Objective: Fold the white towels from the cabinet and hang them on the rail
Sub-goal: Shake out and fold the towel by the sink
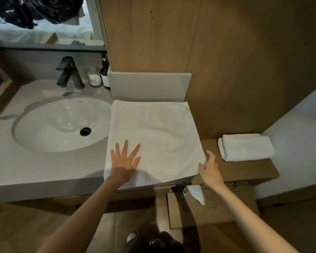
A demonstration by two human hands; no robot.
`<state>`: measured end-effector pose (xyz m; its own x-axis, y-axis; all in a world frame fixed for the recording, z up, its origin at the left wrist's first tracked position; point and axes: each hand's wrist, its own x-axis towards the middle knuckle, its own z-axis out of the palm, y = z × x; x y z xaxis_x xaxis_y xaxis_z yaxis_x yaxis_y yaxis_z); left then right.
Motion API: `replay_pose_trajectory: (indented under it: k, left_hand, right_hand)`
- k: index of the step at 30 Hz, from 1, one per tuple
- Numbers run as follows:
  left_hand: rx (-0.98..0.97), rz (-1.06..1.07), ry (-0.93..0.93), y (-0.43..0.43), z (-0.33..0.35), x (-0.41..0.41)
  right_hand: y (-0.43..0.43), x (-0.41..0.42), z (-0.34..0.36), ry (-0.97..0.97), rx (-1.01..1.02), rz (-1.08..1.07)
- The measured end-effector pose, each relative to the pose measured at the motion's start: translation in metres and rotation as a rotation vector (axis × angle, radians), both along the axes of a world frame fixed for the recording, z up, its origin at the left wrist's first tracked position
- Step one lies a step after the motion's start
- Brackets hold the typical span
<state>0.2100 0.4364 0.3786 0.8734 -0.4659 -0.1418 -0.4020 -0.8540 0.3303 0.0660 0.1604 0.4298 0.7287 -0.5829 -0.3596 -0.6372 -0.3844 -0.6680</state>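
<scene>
A white towel [157,136] lies spread flat on the counter to the right of the sink, and one corner of it hangs over the front edge. My left hand [125,159] presses flat on its near left part with the fingers spread. My right hand [210,167] is at the towel's near right corner, fingers loosely bent beside the edge; whether it pinches the cloth is unclear. A second white towel [244,147], folded, rests on the wooden ledge at the right. No rail is in view.
A round white sink [62,125] with a black faucet [69,73] takes the counter's left side. A glass [94,77] and a dark bottle [105,72] stand behind it. Below the counter a wooden cabinet door [208,209] hangs open. Wood panelling rises behind the towel.
</scene>
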Motion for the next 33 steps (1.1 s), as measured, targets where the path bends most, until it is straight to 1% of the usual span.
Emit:
replay_pose_trajectory:
  k: [3, 5, 7, 10, 11, 13, 14, 15, 17, 18, 20, 22, 23, 25, 28, 31, 33]
  left_hand:
    - [0.034, -0.052, -0.074, 0.005, -0.002, -0.001]
    - [0.084, -0.069, -0.091, 0.009, -0.005, 0.001]
    - [0.12, -0.075, -0.12, 0.012, -0.007, 0.004]
    - [0.156, -0.095, -0.094, 0.016, -0.008, 0.008]
    - [0.165, -0.106, -0.092, 0.016, -0.007, 0.009]
    - [0.147, -0.105, -0.066, 0.014, -0.004, 0.01]
    - [0.12, -0.088, -0.056, 0.012, -0.001, 0.01]
    - [0.086, -0.072, -0.068, 0.008, 0.002, 0.01]
    - [0.035, -0.066, -0.121, -0.003, 0.006, 0.012]
    - [0.005, -0.077, -0.13, -0.01, 0.008, 0.014]
    - [-0.06, -0.131, -0.139, -0.023, 0.008, 0.015]
    - [-0.066, -0.146, -0.118, -0.029, 0.003, 0.014]
    - [-0.046, -0.127, -0.107, -0.028, -0.002, 0.014]
    - [-0.022, -0.08, -0.12, -0.02, -0.011, 0.015]
    - [-0.031, -0.034, -0.112, -0.002, -0.01, 0.024]
    - [-0.048, -0.002, -0.123, 0.015, -0.007, 0.035]
    - [-0.07, -0.001, -0.122, 0.019, -0.007, 0.036]
  right_hand:
    - [-0.003, -0.007, -0.006, -0.101, 0.047, -0.028]
    - [-0.007, -0.013, -0.014, -0.144, 0.011, -0.027]
    - [-0.01, -0.02, -0.025, -0.135, -0.032, -0.01]
    - [-0.003, -0.022, -0.033, -0.086, -0.059, -0.05]
    - [0.001, -0.019, -0.032, -0.066, -0.121, -0.069]
    - [0.01, -0.008, -0.024, -0.013, -0.359, -0.04]
    - [0.015, -0.002, -0.02, -0.03, -0.463, 0.007]
    - [0.021, 0.005, -0.017, -0.08, -0.523, 0.074]
    - [0.037, 0.028, -0.013, -0.197, -0.543, 0.26]
    - [0.048, 0.042, -0.014, -0.218, -0.526, 0.369]
    - [0.076, 0.072, -0.018, -0.142, -0.465, 0.558]
    - [0.102, 0.096, -0.03, -0.024, -0.416, 0.627]
    - [0.11, 0.103, -0.039, -0.018, -0.432, 0.625]
    - [0.114, 0.105, -0.051, -0.023, -0.533, 0.617]
    - [0.089, 0.102, -0.058, 0.0, -0.658, 0.625]
    - [0.06, 0.097, -0.054, 0.04, -0.689, 0.543]
    - [0.046, 0.094, -0.055, 0.065, -0.653, 0.458]
